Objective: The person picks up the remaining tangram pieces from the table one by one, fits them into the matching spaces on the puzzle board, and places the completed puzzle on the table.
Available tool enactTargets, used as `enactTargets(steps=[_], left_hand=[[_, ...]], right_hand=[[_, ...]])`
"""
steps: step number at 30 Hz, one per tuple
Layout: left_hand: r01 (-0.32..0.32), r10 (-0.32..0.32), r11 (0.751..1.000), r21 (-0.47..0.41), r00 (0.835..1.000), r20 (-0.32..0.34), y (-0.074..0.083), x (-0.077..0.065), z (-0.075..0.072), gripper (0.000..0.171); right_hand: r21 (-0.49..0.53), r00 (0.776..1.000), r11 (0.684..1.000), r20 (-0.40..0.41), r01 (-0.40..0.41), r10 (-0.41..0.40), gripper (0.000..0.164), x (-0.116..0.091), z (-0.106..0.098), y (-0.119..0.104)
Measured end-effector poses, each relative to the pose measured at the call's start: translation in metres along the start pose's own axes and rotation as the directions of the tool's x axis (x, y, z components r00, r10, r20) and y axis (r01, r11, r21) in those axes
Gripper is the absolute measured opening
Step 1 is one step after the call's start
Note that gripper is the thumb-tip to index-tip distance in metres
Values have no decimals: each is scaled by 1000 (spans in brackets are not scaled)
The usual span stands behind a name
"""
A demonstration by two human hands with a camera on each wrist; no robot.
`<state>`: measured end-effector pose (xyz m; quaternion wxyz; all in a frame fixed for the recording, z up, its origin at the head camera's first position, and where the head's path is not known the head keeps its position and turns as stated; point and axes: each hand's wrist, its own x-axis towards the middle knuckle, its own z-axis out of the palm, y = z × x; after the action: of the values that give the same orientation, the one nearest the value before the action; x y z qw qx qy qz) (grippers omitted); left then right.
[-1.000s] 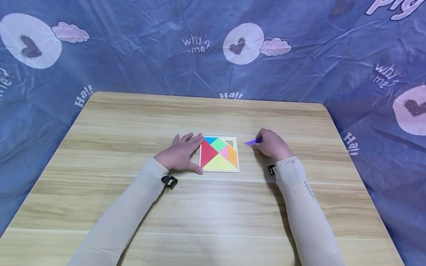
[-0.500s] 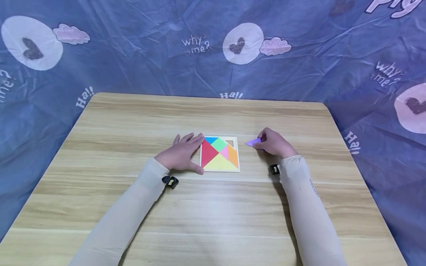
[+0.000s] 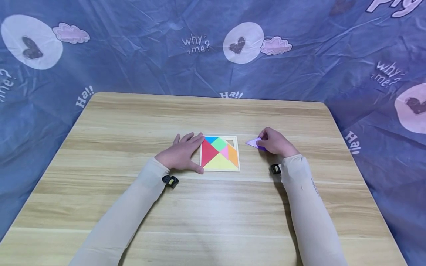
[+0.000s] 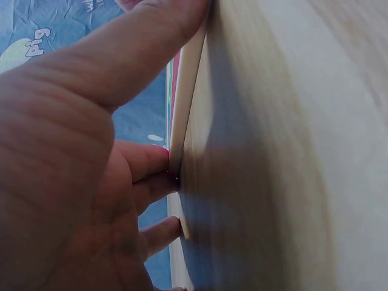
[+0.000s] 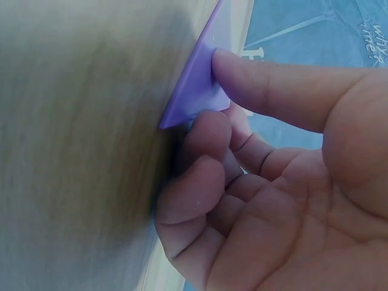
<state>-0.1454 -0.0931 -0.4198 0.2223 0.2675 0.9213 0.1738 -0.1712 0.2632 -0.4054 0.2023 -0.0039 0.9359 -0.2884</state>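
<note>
A tangram tray (image 3: 238,159) with a pale rim lies flat on the table. Red, blue, green, pink, orange and yellow pieces fill most of it; a small triangular gap (image 3: 230,142) shows the tray's bare bottom at its top right corner. My left hand (image 3: 179,154) rests along the tray's left side, fingers spread and fairly straight, thumb at the near left corner. In the left wrist view the thumb and fingertips touch the tray's edge (image 4: 186,100). To the tray's right, my right hand (image 3: 277,143) pinches a purple triangle piece (image 5: 203,85) between thumb and fingers, tilted just over the table.
The wood-grain table (image 3: 213,210) stretches around both hands. Behind it and at both sides hangs a blue printed cloth (image 3: 149,55). A small black device (image 3: 171,181) sits at the left wrist, another black device (image 3: 275,169) at the right.
My right hand has shifted slightly right, and the purple triangle has turned in its fingers so more of its face shows. The left hand and tray have stayed in place.
</note>
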Motion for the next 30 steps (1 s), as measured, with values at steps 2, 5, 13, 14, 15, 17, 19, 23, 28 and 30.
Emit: enactTargets(steps=[2, 5, 13, 14, 15, 17, 19, 23, 28, 30], left_hand=[[-1, 1, 1000, -2, 1000, -1, 0, 0, 0, 124], [-2, 2, 1000, -3, 1000, -1, -1, 0, 0, 124], [-9, 9, 1000, -8, 1000, 2, -1, 0, -1, 124], [-9, 9, 1000, -7, 1000, 2, -2, 0, -1, 124], [-9, 9, 1000, -7, 1000, 2, -2, 0, -1, 124], [-8, 8, 1000, -9, 1000, 4, -2, 0, -1, 124], [-5, 5, 1000, -6, 1000, 6, -1, 0, -2, 124], [1, -1, 1000, -3, 1000, 11, -1, -1, -2, 124], [-4, 4, 1000, 3, 1000, 9, -1, 0, -1, 124], [-5, 5, 1000, 6, 1000, 8, -1, 0, -1, 124]], right_hand=[[5, 1000, 1000, 3, -3, 3, 31, 0, 0, -1], [10, 1000, 1000, 7, -5, 5, 32, -1, -1, -1], [17, 1000, 1000, 7, -16, 16, 31, -1, -1, -2], [16, 1000, 1000, 7, -19, 19, 31, -1, -1, -2], [15, 1000, 1000, 7, -25, 25, 31, -1, -1, -3], [9, 1000, 999, 6, -31, 31, 30, -1, 0, -3], [6, 999, 999, 6, -36, 36, 29, 0, 1, -4], [2, 999, 999, 1, -39, 39, 28, 2, 3, -6], [-3, 999, 999, -5, -38, 38, 28, 1, 5, -7], [-7, 999, 999, -12, -31, 31, 28, 1, 5, -9]])
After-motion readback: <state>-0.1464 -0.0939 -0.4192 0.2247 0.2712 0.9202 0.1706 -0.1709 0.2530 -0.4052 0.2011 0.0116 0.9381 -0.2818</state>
